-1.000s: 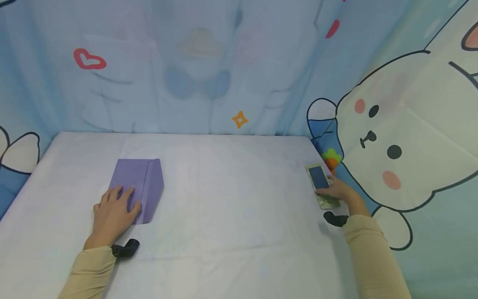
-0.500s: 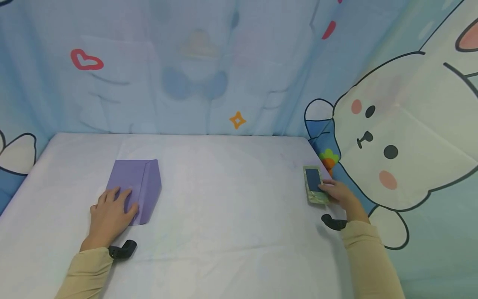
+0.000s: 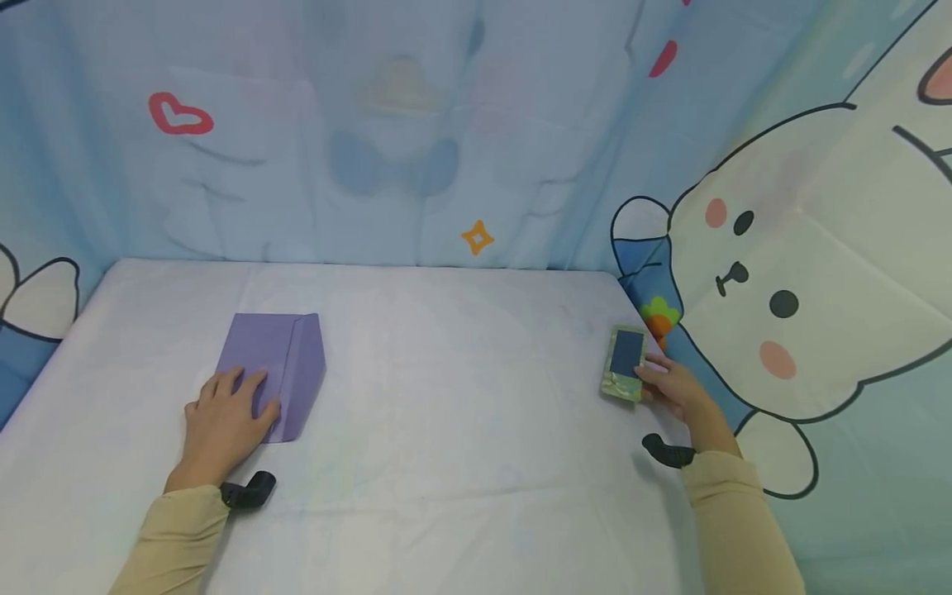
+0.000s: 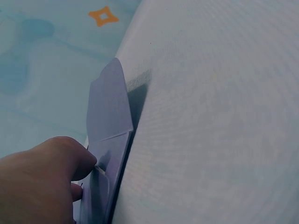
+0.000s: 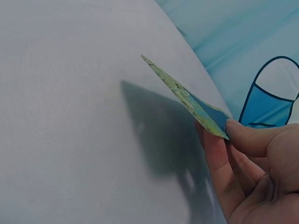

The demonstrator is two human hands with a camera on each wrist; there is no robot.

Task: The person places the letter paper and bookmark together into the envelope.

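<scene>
Head: our left hand (image 3: 223,426) rests spread on the purple envelope (image 3: 283,376), flap (image 3: 307,372) side toward our right hand (image 3: 675,392), which pinches the card (image 3: 626,354) well apart, long axis pointing away from us. Left wrist: envelope touched. Right wrist: card tilted above the tabletop (image 5: 70,116).

Over the last second, the card (image 3: 625,354) has swung round: its near end, which pointed away from the purple envelope (image 3: 262,345), now slants toward it. The card looked flat on the desk (image 3: 454,413) at first; now it is raised and tilted, with a shadow beneath it. The right hand (image 3: 675,392), whose thumb reached across the card, now pinches its edge farther from the envelope.
</scene>
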